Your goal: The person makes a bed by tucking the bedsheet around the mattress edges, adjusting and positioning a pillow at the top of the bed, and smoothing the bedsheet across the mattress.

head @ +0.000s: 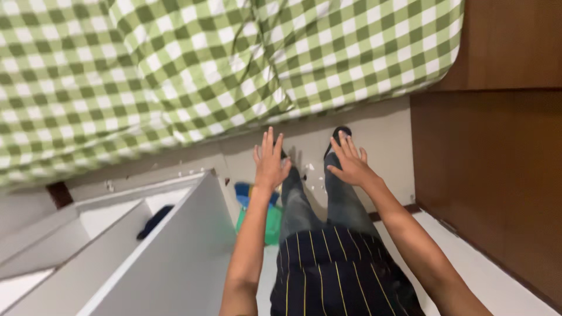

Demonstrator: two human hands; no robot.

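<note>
Left hand [270,162]: fingers extended and slightly apart, palm down, holding nothing. Right hand [350,164]: fingers extended and spread, palm down, holding nothing. Both hands hover in the air, just short of the near edge of the green-and-white checked sheet [193,64], which covers the bed across the upper frame. Below the hands are the person's legs in grey trousers [304,202]. A white cabinet [146,246] stands to the left, and a brown wooden panel [492,175] to the right.

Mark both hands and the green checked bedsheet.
left hand [270,162], head view, back of the hand
right hand [350,164], head view, back of the hand
green checked bedsheet [175,64], head view, flat top area
</note>
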